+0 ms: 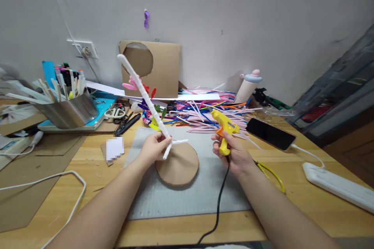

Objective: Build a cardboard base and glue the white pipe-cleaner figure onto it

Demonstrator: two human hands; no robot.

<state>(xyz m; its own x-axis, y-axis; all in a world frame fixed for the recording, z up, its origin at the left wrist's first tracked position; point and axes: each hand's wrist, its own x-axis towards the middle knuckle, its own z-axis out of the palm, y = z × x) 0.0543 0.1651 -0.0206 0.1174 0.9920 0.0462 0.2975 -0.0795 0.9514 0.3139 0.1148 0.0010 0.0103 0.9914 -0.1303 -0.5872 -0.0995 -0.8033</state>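
Observation:
My left hand (155, 147) pinches a long white wrapped stick (146, 99) near its lower end. The stick leans up and to the left, and a short white side piece juts from it to the right. Below the stick lies a round cardboard disc (178, 167) on a grey mat (222, 190). In my right hand (233, 153) is a yellow hot glue gun (226, 124) with an orange trigger, its nozzle pointing up and left. A black cord runs from its handle to the table's front edge. The stick and the glue gun are apart.
Behind the mat lies a heap of coloured pipe cleaners (201, 113). A metal container (68, 111) of white sticks stands left, near scissors (114, 113). At right are a phone (271, 134), yellow-handled pliers (271, 175) and a power strip (339, 186). A cut cardboard sheet (166, 68) leans on the wall.

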